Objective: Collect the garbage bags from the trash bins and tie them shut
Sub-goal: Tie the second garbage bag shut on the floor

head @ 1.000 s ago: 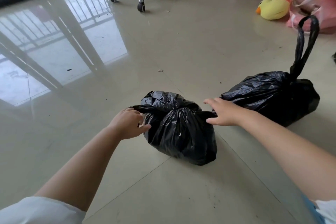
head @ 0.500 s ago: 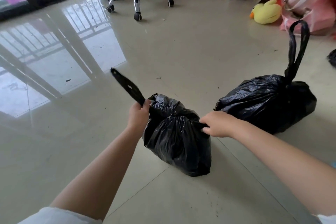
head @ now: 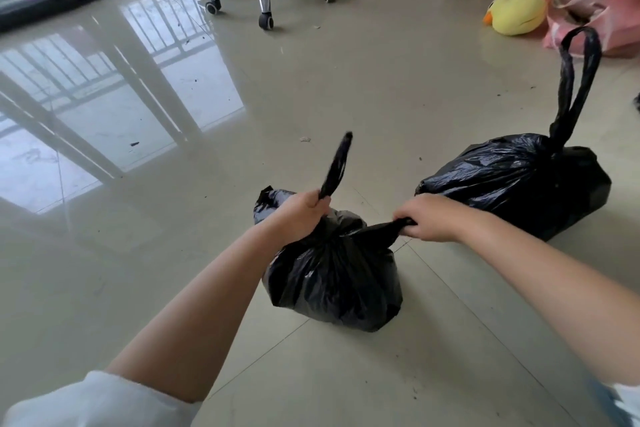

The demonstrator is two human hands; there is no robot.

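Both hands are on the near garbage bag (head: 332,274), which sits on the floor (head: 381,80) directly under them: the left hand (head: 301,215) grips one handle strap (head: 337,165), the right hand (head: 427,217) clutches the other. This looks like the tying step; next, cross and cinch the straps. A tied bag (head: 519,180) lies just beyond the right hand; open floor spreads left.

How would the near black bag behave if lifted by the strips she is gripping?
The near bag would probably sag and swing, its film being thin and crinkled. It looks light for its bulk. The left hand and right hand may slip on glossy plastic.
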